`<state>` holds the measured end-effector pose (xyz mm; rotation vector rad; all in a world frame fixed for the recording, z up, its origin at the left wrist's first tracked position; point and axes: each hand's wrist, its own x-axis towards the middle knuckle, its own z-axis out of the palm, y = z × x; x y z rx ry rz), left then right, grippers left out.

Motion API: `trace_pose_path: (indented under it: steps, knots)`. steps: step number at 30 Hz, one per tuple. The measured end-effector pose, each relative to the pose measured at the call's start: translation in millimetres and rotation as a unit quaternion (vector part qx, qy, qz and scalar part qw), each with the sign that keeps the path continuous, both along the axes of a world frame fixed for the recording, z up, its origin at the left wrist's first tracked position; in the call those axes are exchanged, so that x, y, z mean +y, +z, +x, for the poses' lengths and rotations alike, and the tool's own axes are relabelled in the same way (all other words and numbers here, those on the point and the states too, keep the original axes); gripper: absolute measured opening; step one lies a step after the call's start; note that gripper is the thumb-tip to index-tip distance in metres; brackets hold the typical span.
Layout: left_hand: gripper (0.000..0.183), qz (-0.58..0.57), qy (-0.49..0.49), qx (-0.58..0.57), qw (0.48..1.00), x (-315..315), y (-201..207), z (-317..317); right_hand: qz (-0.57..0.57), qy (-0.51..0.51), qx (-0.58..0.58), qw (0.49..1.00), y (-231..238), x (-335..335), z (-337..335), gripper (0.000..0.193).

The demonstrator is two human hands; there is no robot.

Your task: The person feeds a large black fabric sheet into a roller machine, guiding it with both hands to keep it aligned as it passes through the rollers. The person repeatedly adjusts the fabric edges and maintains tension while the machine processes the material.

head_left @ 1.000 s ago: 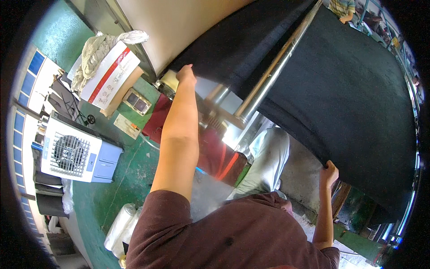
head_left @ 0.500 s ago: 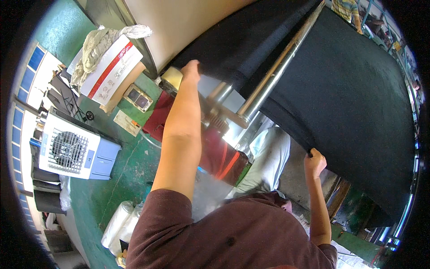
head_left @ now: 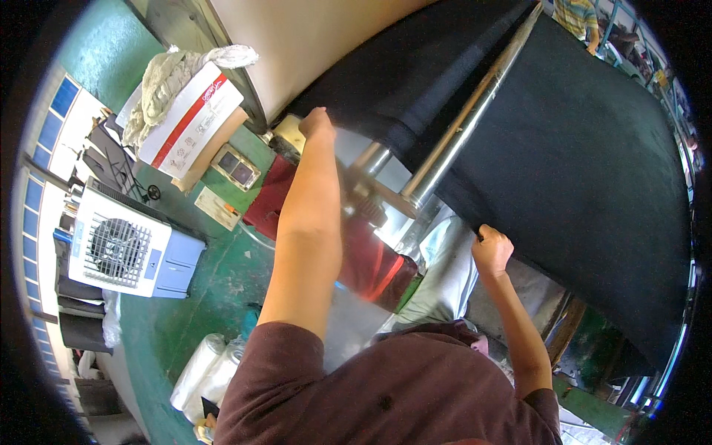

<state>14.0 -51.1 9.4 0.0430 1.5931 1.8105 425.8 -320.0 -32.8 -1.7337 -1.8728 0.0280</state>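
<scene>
Black fabric [head_left: 578, 148] spans both sides of the steel roller [head_left: 475, 119]. Right hand [head_left: 493, 256], right of the roller's near end, is clenched on the edge, likely to keep it taut. Left hand [head_left: 317, 124], left of the roller, meets the edge there (grip side hidden, can't tell if it's holding).

left: air cooler [head_left: 137, 245], box [head_left: 199, 127] (rag [head_left: 165, 85] on top) | front right: fabric [head_left: 578, 170], either side of roller [head_left: 473, 115]

Pale cloth [head_left: 157, 90] atop white red-striped box [head_left: 194, 124]; white-and-blue air cooler [head_left: 137, 248] standing on green floor [head_left: 226, 285].
</scene>
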Motion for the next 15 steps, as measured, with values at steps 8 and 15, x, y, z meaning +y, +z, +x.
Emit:
trace_pose_path:
  steps: [8,15]
  knots:
    - [0.031,0.046,-0.175,-0.016,0.983,-36,47,51,-0.017,0.025,0.033,0.999,4,25,-39,0.008]
    - [0.028,0.079,-0.332,0.002,0.94,-21,20,31,0.03,0.083,0.061,0.994,11,48,-71,0.008]
